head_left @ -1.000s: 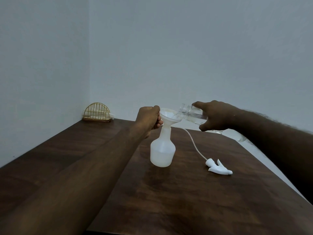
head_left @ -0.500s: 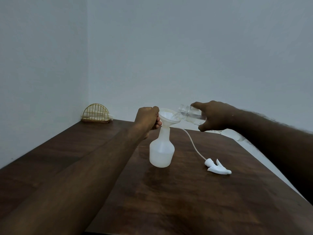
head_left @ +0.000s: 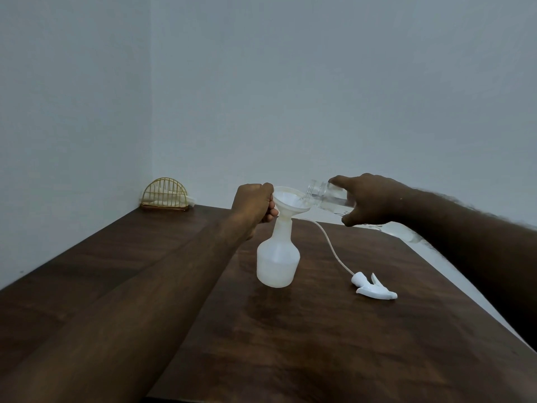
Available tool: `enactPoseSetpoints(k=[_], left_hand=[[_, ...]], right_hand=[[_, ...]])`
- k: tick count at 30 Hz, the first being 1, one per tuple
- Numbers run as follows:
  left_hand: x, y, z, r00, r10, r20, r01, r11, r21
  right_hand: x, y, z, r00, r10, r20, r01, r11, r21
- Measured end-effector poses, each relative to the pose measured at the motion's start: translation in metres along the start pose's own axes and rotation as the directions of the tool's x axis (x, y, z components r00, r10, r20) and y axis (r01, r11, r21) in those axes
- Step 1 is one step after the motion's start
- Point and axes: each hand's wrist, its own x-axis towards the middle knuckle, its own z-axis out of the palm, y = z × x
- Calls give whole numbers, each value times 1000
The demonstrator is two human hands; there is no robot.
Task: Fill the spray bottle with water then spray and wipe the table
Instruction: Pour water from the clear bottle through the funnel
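A translucent white spray bottle [head_left: 277,261] stands upright mid-table on the dark wooden table [head_left: 319,338], with a white funnel [head_left: 291,201] in its neck. My left hand [head_left: 254,202] grips the funnel's left rim. My right hand [head_left: 367,199] holds a clear water bottle [head_left: 329,194] tipped down to the left, its mouth over the funnel and water running in. The bottle's white spray head [head_left: 373,289] lies on the table to the right, its long dip tube [head_left: 331,248] trailing back toward the bottle.
A gold wire napkin holder [head_left: 164,195] with white paper stands in the far left corner against the wall. Walls close off the table at the back and left. The table's right edge [head_left: 465,289] runs diagonally under my right forearm.
Hands and both bottles stay almost in place. The water bottle keeps pouring into the funnel; only the view has shifted slightly.
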Motion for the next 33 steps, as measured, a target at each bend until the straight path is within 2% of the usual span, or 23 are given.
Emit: enactPoseSetpoints(k=[33], left_hand=[[-2, 0, 0, 1000, 19, -5, -18, 999, 41]], right_hand=[[0, 2, -2, 999, 23, 28, -23, 1000, -21]])
